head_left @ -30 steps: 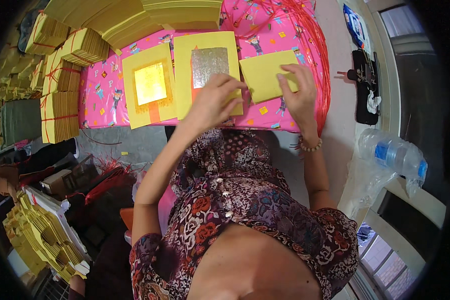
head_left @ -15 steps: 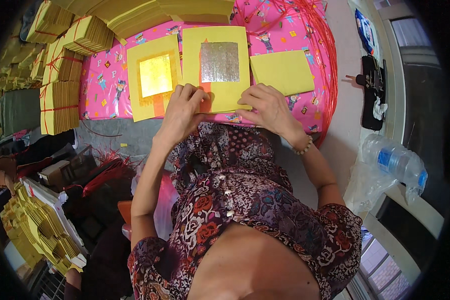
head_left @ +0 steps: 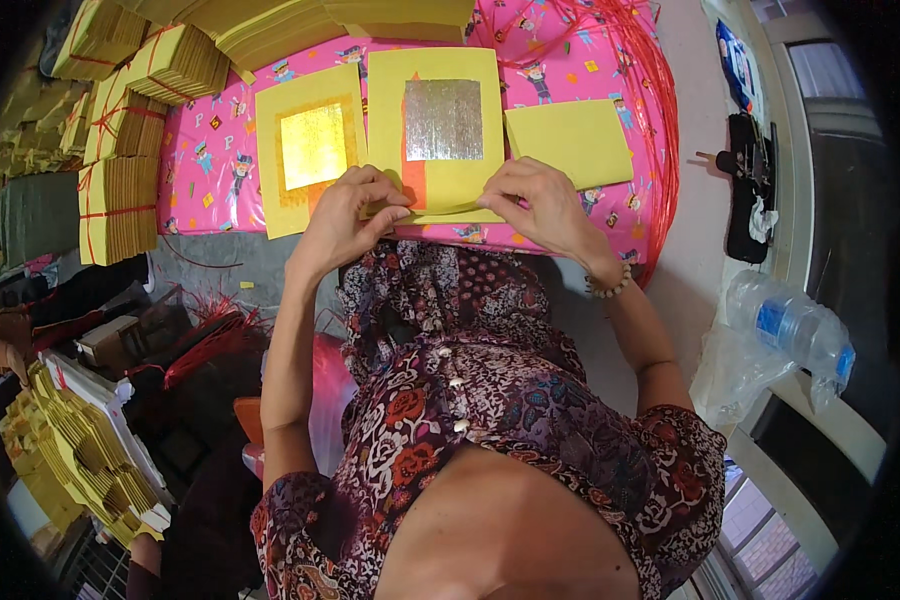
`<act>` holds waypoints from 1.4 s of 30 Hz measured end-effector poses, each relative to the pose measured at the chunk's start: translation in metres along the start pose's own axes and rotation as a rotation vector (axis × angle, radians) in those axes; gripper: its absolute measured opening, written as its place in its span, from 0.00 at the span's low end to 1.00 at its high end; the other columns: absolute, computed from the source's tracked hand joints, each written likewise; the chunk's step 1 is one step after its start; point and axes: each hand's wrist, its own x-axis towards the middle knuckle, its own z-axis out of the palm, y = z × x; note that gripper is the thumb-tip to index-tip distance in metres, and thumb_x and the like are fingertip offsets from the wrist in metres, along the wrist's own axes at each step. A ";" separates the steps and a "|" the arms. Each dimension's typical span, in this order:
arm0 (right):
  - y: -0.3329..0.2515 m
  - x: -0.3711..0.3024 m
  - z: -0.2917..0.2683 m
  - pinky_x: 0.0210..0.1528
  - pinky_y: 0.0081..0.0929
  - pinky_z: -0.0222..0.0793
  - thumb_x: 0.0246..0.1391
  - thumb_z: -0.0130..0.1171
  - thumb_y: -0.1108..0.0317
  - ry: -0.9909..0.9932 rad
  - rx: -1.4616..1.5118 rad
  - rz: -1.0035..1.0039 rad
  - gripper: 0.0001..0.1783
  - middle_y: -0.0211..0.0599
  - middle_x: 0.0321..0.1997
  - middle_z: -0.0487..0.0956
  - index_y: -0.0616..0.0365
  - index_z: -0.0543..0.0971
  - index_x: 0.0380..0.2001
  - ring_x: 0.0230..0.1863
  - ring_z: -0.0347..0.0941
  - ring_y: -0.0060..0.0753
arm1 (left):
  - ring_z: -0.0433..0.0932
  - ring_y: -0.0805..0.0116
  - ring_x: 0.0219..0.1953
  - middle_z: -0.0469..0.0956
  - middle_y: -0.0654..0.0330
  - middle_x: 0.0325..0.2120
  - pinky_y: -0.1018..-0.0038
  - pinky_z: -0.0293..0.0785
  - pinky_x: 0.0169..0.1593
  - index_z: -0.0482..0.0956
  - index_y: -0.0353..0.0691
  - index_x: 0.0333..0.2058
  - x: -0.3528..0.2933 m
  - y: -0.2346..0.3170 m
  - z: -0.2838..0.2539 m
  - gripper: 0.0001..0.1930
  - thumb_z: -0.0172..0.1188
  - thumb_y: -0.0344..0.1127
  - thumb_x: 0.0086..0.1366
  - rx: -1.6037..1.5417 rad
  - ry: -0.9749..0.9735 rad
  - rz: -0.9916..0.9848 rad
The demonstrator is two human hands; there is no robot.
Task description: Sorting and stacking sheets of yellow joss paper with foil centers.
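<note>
A yellow paper sheet (head_left: 460, 185) with a silver foil square (head_left: 443, 120) and an orange strip lies in front of me. Its near edge curls up, showing a narrow strip of yellow paper below it. My left hand (head_left: 350, 215) pinches that edge at its left corner, thumb and fingers together. At the right corner, my right hand (head_left: 542, 210) pinches the same edge. A second yellow sheet with a gold foil square (head_left: 312, 145) lies to the left, partly behind my left hand. To the right rests a plain yellow paper piece (head_left: 570, 140).
Pink patterned covering (head_left: 215, 190) lies over the table. Bundles of yellow paper (head_left: 120, 212) tied with red string stand at the left and back. Red strands (head_left: 660, 130) hang down the right side. A bagged plastic bottle (head_left: 795, 325) lies at far right. Another person's hand (head_left: 145, 553) shows lower left.
The near edge of the silver-foil sheet has lifted and curled away from me. My left hand has shifted slightly left and down, its thumb now closer to the fingers.
</note>
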 end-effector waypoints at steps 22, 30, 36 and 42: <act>-0.001 0.002 -0.001 0.36 0.36 0.68 0.51 0.58 0.62 -0.007 -0.020 0.021 0.11 0.36 0.27 0.76 0.58 0.79 0.24 0.33 0.73 0.40 | 0.72 0.65 0.32 0.75 0.58 0.28 0.71 0.69 0.37 0.80 0.34 0.28 0.003 -0.001 0.005 0.06 0.64 0.31 0.53 -0.021 0.035 -0.055; -0.015 0.007 -0.010 0.37 0.35 0.69 0.51 0.59 0.62 0.077 -0.023 0.018 0.11 0.36 0.29 0.75 0.59 0.78 0.28 0.36 0.72 0.41 | 0.72 0.54 0.40 0.74 0.56 0.40 0.63 0.71 0.44 0.75 0.39 0.39 0.016 0.027 0.012 0.16 0.64 0.30 0.50 0.296 0.109 0.219; -0.020 0.017 -0.014 0.52 0.35 0.67 0.46 0.67 0.61 0.304 0.171 0.009 0.31 0.45 0.53 0.67 0.61 0.68 0.51 0.55 0.66 0.42 | 0.74 0.54 0.36 0.75 0.53 0.34 0.68 0.72 0.41 0.74 0.37 0.41 0.020 0.030 0.012 0.14 0.57 0.22 0.54 0.294 0.272 0.147; 0.003 0.037 0.005 0.63 0.40 0.57 0.38 0.74 0.61 0.265 0.753 0.150 0.57 0.46 0.65 0.55 0.62 0.47 0.64 0.66 0.54 0.40 | 0.75 0.66 0.29 0.75 0.56 0.28 0.75 0.71 0.34 0.74 0.36 0.42 0.010 0.034 0.009 0.12 0.54 0.22 0.59 -0.141 0.506 0.088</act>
